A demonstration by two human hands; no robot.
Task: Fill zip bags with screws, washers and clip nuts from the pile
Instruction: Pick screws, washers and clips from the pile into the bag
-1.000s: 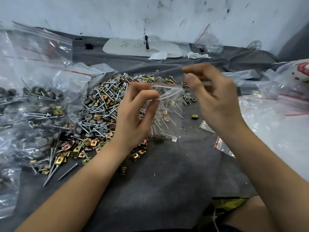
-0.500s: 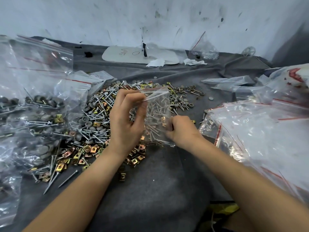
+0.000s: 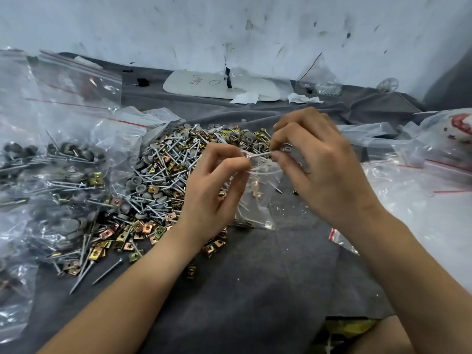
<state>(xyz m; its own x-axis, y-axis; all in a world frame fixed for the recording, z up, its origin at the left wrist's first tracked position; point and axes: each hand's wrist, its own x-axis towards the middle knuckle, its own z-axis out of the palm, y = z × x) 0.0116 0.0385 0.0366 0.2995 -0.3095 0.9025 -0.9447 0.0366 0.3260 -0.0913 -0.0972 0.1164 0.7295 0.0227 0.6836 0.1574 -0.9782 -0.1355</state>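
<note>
- A small clear plastic zip bag [image 3: 263,200] hangs between the two hands, over the dark grey cloth [image 3: 242,290] and just right of the pile.
- The bag's mouth is up, and its long axis runs from top to bottom of the view. Its lower edge is down near the cloth; I cannot tell whether it touches.
- The zip strip at the bag's top lies crosswise from hand to hand, rising a little toward the right.
- Thin silver screws and a few copper-coloured clip nuts show through the plastic, the screws mostly lengthwise in the bag.
- The left hand [image 3: 217,192] pinches the left end of the strip between thumb and forefinger, with the other fingers curled below.
- The right hand [image 3: 327,172], slightly blurred, pinches the right end of the strip with the tips of thumb and forefinger, and its other fingers are bent above.
- The pile of silver screws, grey round washers and brass-coloured square clip nuts [image 3: 158,180] lies on the cloth, left of the bag and partly behind the left hand. Its screws point every way.
- Two long loose screws [image 3: 84,273] lie at the pile's near edge, tips toward the lower left.
- Filled clear bags [image 3: 51,190] are heaped at the far left.
- Empty clear bags with red lines [image 3: 421,195] lie at the right.
- A flat white board with handwriting [image 3: 219,85] lies at the back, below the scuffed white wall [image 3: 178,26].
</note>
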